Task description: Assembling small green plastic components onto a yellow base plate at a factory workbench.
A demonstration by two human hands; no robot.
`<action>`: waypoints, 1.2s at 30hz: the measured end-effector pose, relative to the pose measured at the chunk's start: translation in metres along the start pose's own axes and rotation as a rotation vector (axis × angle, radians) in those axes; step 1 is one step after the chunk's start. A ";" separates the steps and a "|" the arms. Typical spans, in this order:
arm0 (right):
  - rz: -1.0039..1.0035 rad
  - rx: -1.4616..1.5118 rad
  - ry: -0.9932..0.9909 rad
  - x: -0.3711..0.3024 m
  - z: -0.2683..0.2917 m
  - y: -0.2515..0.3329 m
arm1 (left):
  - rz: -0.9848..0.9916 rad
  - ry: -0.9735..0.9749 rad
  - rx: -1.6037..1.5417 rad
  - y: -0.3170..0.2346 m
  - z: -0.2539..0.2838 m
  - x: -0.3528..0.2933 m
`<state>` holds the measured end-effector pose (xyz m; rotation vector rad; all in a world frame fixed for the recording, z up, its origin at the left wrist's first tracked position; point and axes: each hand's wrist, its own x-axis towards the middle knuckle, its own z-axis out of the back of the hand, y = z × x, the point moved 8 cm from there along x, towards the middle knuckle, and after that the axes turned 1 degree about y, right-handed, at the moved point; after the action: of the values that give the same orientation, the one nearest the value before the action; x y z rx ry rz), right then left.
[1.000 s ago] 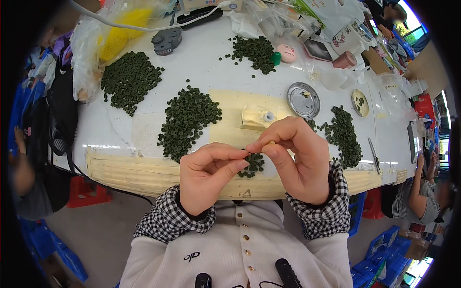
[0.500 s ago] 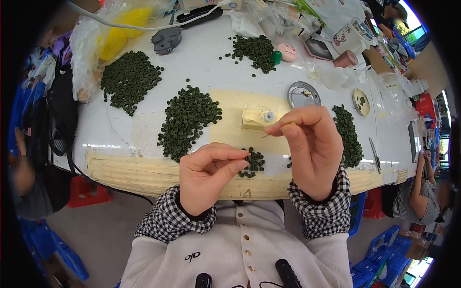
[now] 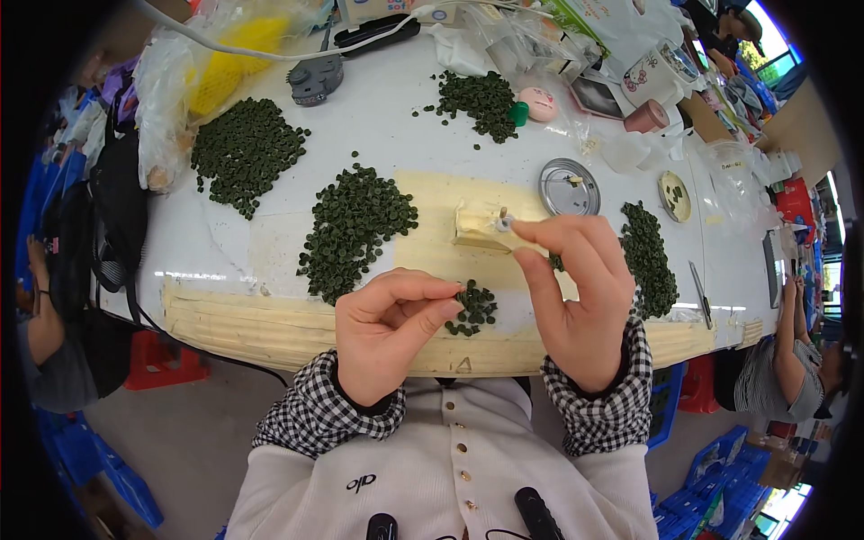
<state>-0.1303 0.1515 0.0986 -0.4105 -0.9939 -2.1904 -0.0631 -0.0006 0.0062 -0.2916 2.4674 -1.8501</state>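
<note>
My left hand (image 3: 387,328) is closed in a pinch, thumb against forefinger; whatever sits between the tips is too small to make out. Just beyond those fingertips lies a small heap of dark green round pieces (image 3: 477,308). My right hand (image 3: 580,297) has thumb and forefinger apart, with nothing seen between them. Its forefinger tip is close to a pale yellow block (image 3: 477,229) with a small whitish round holder (image 3: 504,224) on top. From that holder rises a short tan-brown tip (image 3: 504,212), perhaps the tool's handle.
Larger heaps of green pieces lie at left (image 3: 247,153), centre left (image 3: 355,225), back (image 3: 481,103) and right (image 3: 648,261). A round metal lid (image 3: 569,187), a small dish (image 3: 675,195) and a slim knife-like tool (image 3: 700,292) are on the right. Plastic bags and a mug (image 3: 652,76) stand behind.
My right hand has parted from the thin tool it pinched and opened beside the block, where a brown tip now stands in the holder. My left hand has hardly moved.
</note>
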 end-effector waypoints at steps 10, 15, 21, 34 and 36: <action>-0.113 0.399 0.184 -0.044 -0.027 0.009 | -0.065 0.039 0.011 -0.003 -0.001 0.000; -0.107 0.405 0.183 -0.045 -0.028 0.009 | -0.087 0.059 0.008 -0.005 -0.003 0.002; -0.033 0.375 0.184 -0.045 -0.026 0.010 | -0.058 0.084 0.009 -0.001 -0.004 0.002; -0.041 0.398 0.188 -0.048 -0.027 0.007 | -0.067 0.087 0.049 -0.002 -0.005 0.002; -0.062 0.403 0.189 -0.049 -0.026 0.006 | -0.074 0.080 0.067 -0.004 -0.006 0.002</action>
<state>-0.0914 0.1514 0.0583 0.0133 -1.3144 -1.9717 -0.0654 0.0034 0.0116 -0.3162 2.4708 -2.0073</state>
